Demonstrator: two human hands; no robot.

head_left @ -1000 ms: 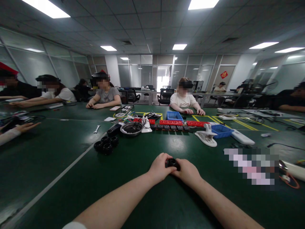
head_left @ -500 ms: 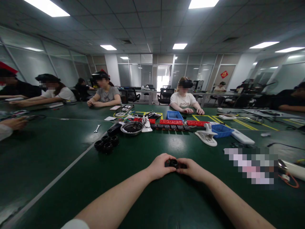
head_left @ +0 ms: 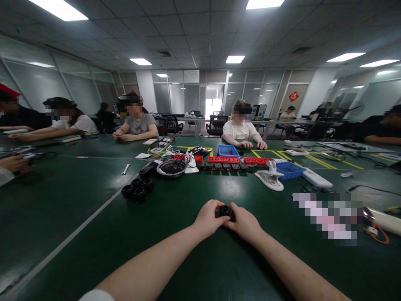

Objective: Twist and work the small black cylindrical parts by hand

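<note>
Low over the green table, both my hands meet around a small black round part (head_left: 224, 210) with a ring-shaped top. From its left side, my left hand (head_left: 208, 218) grips it between thumb and fingers. My right hand (head_left: 244, 220) is closed on its right side, fingertips close to those of the left. The part's underside and much of its edge are hidden by my fingers. Several black round parts (head_left: 138, 190) of a like look stand grouped on the table to the left.
Beyond my hands lie a metal bowl (head_left: 171, 169), a white clip stand (head_left: 271, 177), red-and-black socket strips (head_left: 224, 160) and a blue tray (head_left: 290, 170). A wrench (head_left: 125, 169) lies at left. People sit around the table, one (head_left: 240, 129) straight across.
My right hand has moved in closer to the left and now wraps the black part's right side. The whole view has shifted slightly.
</note>
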